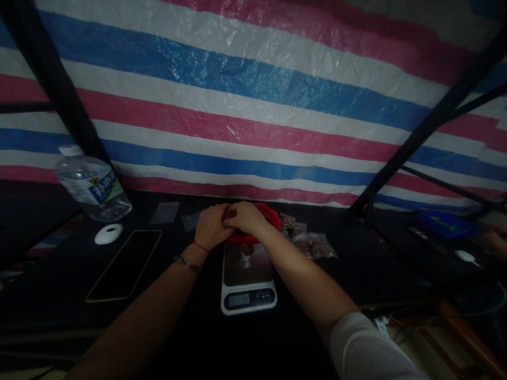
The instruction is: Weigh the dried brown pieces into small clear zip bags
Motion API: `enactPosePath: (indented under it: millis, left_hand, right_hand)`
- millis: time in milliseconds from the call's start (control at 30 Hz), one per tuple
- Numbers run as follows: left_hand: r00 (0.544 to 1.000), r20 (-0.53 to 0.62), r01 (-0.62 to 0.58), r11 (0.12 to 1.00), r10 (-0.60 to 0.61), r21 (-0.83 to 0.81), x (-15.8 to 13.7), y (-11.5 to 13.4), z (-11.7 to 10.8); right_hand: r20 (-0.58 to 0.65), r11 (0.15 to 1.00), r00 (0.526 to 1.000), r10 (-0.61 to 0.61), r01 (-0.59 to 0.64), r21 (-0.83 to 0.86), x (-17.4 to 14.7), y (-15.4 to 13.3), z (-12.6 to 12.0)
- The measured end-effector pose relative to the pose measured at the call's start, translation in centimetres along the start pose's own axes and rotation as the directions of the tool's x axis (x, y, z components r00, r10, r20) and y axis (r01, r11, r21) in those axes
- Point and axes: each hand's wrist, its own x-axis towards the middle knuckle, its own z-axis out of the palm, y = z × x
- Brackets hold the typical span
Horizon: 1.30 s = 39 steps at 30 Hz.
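Note:
My left hand (212,224) and my right hand (246,216) meet above the back of a kitchen scale (249,285), fingers curled in. What their fingertips pinch is too dark and covered to make out. Behind and under the hands lies a red plastic bag or bowl (269,212), partly hidden by my right hand and forearm. A small white cup (246,252) with brown bits in it stands on the scale's metal plate. The scale's display is lit with digits. Right of the red thing lie several small clear bags (312,245) filled with brown pieces.
At the left are a large clear bottle (93,184), a white rounded case (108,234) and a phone (124,266). A flat clear zip bag (165,212) lies behind. Black frame posts (400,153) and a striped sheet (237,132) bound the table; another person's hand (497,240) shows far right.

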Motion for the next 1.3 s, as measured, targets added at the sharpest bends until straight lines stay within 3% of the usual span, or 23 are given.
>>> enactPosePath:
  millis: [200,300,400,600,767,867,1033,1133,1200,1300]
  left_hand:
    - [0.997,-0.072,0.035,0.998,-0.038,-0.045,0.2,-2.7,1.0]
    - [0.999,-0.023,0.025,0.992,-0.028,-0.124,0.2,-3.5,1.5]
    - [1.0,0.001,0.018,0.99,-0.018,-0.143,0.1,-3.6,1.8]
    - [0.997,-0.023,0.071,0.989,-0.075,-0.131,0.2,-3.8,2.1]
    - [0.984,-0.172,0.031,0.993,-0.05,-0.112,0.1,-3.8,2.0]
    - [0.975,-0.222,-0.031,0.998,0.017,-0.06,-0.1,-2.8,1.5]
    - [0.989,-0.127,-0.091,0.987,0.074,-0.131,-0.4,-0.7,0.9]
    - [0.997,-0.08,-0.028,0.972,0.01,-0.231,-0.5,-0.1,0.9]
    - [0.991,-0.094,0.061,0.949,-0.095,-0.31,-0.5,-0.5,1.2]
    - [0.929,-0.137,0.242,0.844,-0.344,-0.479,-0.3,-2.1,2.0]
  right_hand:
    - [-0.031,0.985,0.999,-0.007,0.012,0.171,-0.4,2.5,-1.0]
    - [-0.042,0.971,0.999,-0.009,0.018,0.239,-1.0,3.4,-1.4]
    - [-0.1,0.983,0.995,-0.016,0.034,0.182,-1.7,3.3,-1.5]
    - [-0.181,0.985,0.972,-0.148,0.129,-0.114,-2.8,2.0,-1.3]
    - [-0.219,0.99,0.968,-0.126,0.108,-0.089,-2.7,2.1,-1.4]
    - [-0.19,0.996,0.978,-0.087,0.083,-0.03,-2.4,2.3,-1.5]
    - [-0.028,0.988,0.989,-0.147,0.149,0.051,-1.9,1.6,-1.3]
    - [-0.038,0.983,0.987,-0.154,0.157,0.091,-1.5,1.2,-1.2]
    - [-0.13,0.968,0.977,-0.168,0.188,0.163,-1.2,1.5,-1.4]
    - [-0.329,0.946,0.935,-0.131,0.217,0.241,-1.3,3.4,-1.5]
